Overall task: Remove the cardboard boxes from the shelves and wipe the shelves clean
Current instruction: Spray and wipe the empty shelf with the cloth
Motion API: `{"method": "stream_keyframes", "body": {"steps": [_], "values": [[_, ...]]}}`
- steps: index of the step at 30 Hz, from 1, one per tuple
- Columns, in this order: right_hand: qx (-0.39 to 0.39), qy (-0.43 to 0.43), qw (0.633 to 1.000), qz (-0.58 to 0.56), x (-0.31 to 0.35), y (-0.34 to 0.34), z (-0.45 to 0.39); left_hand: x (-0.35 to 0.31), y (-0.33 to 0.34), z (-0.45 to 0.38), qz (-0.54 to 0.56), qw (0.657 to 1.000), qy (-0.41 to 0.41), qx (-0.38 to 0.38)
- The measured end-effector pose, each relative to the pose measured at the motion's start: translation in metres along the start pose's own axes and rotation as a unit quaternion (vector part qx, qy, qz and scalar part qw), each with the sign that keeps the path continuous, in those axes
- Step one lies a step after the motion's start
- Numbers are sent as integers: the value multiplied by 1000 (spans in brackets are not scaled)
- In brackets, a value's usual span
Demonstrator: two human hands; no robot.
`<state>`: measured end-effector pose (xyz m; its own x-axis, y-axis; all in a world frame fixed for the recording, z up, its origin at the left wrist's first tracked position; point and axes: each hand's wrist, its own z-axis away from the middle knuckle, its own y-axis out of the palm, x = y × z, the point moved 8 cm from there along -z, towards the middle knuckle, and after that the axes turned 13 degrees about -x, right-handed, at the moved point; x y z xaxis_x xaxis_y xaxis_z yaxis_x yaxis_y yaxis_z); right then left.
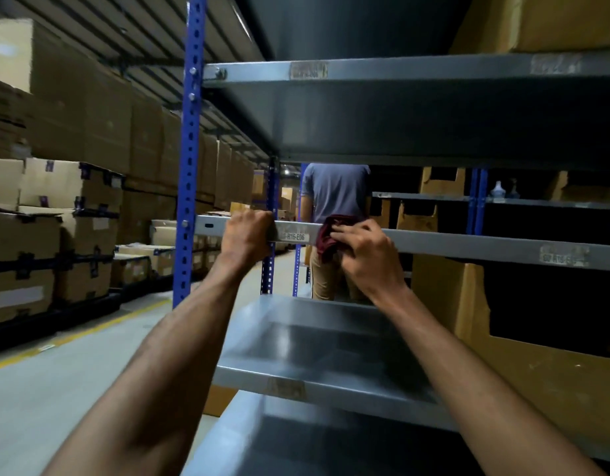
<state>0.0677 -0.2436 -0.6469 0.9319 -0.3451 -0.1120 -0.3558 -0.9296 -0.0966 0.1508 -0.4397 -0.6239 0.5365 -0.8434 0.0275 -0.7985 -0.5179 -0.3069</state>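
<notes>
A grey metal shelf (468,247) runs across the middle of the rack at hand height. My left hand (246,235) grips its front edge near the blue upright. My right hand (365,257) holds a dark red cloth (325,240) bunched against the same edge, just right of a label. The shelf below (313,355) is bare grey metal. A cardboard box (468,304) stands on the right part of the rack, under the gripped shelf. Another cardboard box (544,22) sits on the top shelf at the upper right.
A blue perforated upright (190,159) frames the rack's left side. Stacked cardboard boxes (56,201) line the aisle at left, beside a concrete floor (73,372) with a yellow line. A person in a blue shirt (337,197) stands behind the rack. More boxes sit on far shelves.
</notes>
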Motion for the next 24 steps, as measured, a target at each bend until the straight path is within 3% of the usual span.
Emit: {"method": "stream_keyframes", "body": {"steps": [4, 12, 24], "values": [[-50, -2, 999, 13, -3, 0, 2, 0, 2, -1, 10, 1000, -1, -25], [-36, -60, 998, 11, -13, -3, 8, 5, 8, -1, 41, 998, 9, -45], [-49, -36, 998, -33, -12, 9, 3, 6, 15, 1, 22, 996, 4, -86]]}}
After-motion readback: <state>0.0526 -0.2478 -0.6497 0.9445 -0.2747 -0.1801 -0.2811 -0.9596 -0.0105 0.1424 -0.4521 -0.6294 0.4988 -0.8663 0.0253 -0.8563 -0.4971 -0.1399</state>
